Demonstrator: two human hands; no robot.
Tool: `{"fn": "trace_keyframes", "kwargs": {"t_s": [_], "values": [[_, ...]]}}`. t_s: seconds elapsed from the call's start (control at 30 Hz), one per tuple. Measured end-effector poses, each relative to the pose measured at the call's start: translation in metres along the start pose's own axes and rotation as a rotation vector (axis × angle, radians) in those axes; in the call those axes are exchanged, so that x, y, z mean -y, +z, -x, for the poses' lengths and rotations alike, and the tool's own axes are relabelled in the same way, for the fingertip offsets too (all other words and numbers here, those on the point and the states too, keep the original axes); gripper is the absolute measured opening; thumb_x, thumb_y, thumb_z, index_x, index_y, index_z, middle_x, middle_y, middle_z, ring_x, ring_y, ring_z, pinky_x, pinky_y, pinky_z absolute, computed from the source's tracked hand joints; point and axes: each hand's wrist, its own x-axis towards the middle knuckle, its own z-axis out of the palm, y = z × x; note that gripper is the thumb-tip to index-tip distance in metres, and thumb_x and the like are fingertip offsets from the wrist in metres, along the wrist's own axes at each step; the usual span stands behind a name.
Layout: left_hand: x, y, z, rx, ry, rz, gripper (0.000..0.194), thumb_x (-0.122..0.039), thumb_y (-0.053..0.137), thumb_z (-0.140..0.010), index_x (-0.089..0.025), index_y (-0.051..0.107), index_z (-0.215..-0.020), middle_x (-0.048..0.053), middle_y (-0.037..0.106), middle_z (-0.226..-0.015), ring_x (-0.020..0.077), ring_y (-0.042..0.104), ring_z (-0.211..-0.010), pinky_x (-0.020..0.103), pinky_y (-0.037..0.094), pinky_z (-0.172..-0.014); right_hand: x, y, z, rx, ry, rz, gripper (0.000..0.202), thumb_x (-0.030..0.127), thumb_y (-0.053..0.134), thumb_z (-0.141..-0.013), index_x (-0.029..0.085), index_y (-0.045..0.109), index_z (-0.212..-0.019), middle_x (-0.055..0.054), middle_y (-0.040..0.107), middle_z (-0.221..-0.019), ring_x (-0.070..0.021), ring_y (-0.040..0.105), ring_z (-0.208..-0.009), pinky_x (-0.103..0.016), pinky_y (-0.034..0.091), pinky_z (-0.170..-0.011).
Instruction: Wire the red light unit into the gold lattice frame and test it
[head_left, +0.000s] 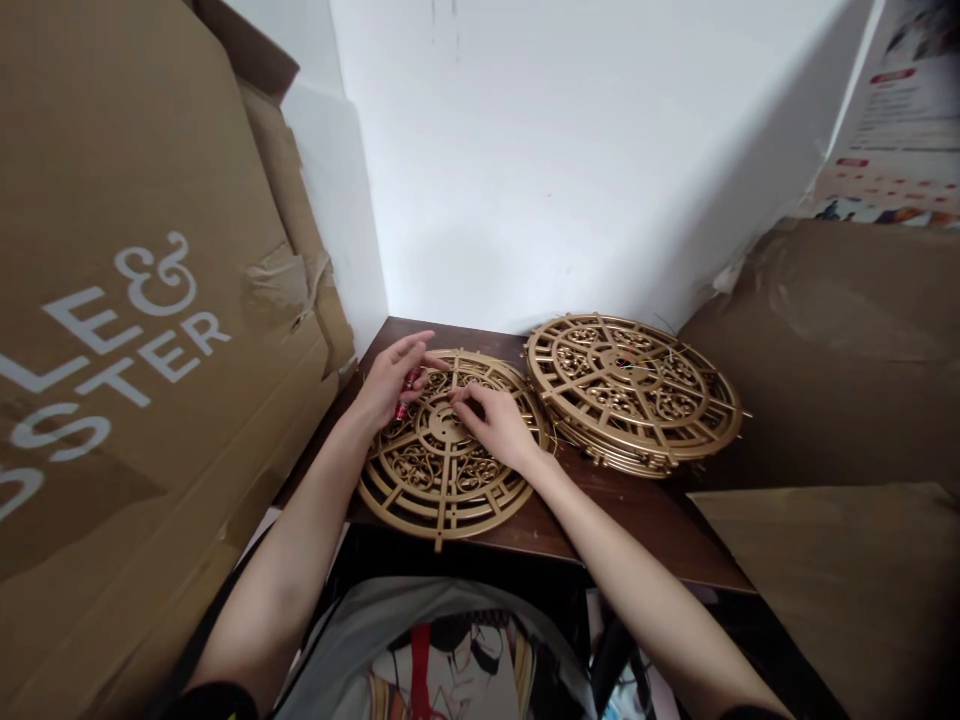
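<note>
A round gold openwork frame (442,505) with scrollwork lies flat on the dark brown table (600,515) in front of me. Over its upper left part is my left hand (396,380), holding a small red tool (403,410) against the palm, with the index finger stretched out. My right hand (491,418) is over the frame's centre right, thumb and index finger pinched together; whatever may be between the fingertips is too small to make out. Thin yellow wire (555,440) shows at the frame's right edge.
A stack of similar gold frames (637,390) stands to the right, with thin wires on top. A large cardboard box (135,300) rises on the left, more cardboard (840,350) on the right. Behind is a white wall (540,150).
</note>
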Motion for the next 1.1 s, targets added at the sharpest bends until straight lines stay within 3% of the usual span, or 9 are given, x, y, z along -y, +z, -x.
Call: {"fn": "trace_keyframes", "kwargs": {"t_s": [0.13, 0.3, 0.5, 0.9, 1.1], "values": [[0.003, 0.002, 0.004, 0.137, -0.057, -0.142, 0.042, -0.042, 0.072, -0.076, -0.013, 0.063, -0.105, 0.006, 0.066, -0.083, 0.0031, 0.036, -0.048, 0.014, 0.018, -0.036, 0.001, -0.002, -0.001, -0.096, 0.062, -0.112, 0.015, 0.028, 0.054, -0.089, 0.019, 0.065, -0.084, -0.003, 0.072, -0.086, -0.0163, 0.066, -0.078, -0.027, 0.048, -0.075], [0.0, 0.004, 0.008, 0.264, -0.083, -0.306, 0.035, -0.04, 0.069, -0.078, -0.017, 0.063, -0.104, 0.005, 0.066, -0.089, 0.0033, 0.038, -0.051, 0.014, 0.021, -0.039, 0.002, -0.003, -0.002, -0.219, 0.136, -0.187, 0.017, 0.032, 0.059, -0.086, 0.017, 0.067, -0.082, -0.002, 0.068, -0.078, -0.0127, 0.058, -0.065, -0.024, 0.045, -0.063], [-0.002, 0.007, 0.012, 0.407, -0.12, -0.479, 0.038, -0.038, 0.071, -0.076, -0.016, 0.064, -0.105, 0.001, 0.065, -0.078, 0.0044, 0.043, -0.052, 0.014, 0.024, -0.041, 0.001, -0.004, -0.002, -0.323, 0.08, -0.184, 0.014, 0.028, 0.06, -0.084, 0.018, 0.066, -0.077, 0.001, 0.061, -0.067, -0.0108, 0.048, -0.057, -0.025, 0.04, -0.06], [0.001, 0.006, 0.009, 0.439, -0.093, -0.54, 0.034, -0.041, 0.064, -0.081, -0.013, 0.064, -0.101, 0.004, 0.069, -0.078, 0.0024, 0.034, -0.042, 0.016, 0.023, -0.038, -0.001, 0.003, -0.004, -0.276, 0.249, -0.578, 0.025, 0.043, 0.065, -0.079, 0.019, 0.061, -0.083, 0.0, 0.064, -0.067, -0.0139, 0.06, -0.058, -0.028, 0.049, -0.058], [-0.001, 0.008, 0.011, 0.436, -0.099, -0.549, 0.031, -0.039, 0.064, -0.081, -0.014, 0.063, -0.099, 0.005, 0.07, -0.079, 0.0026, 0.036, -0.043, 0.016, 0.023, -0.038, 0.003, 0.001, -0.004, -0.301, 0.258, -0.639, 0.029, 0.047, 0.068, -0.076, 0.019, 0.06, -0.082, 0.001, 0.065, -0.068, -0.0127, 0.061, -0.058, -0.026, 0.052, -0.058]]}}
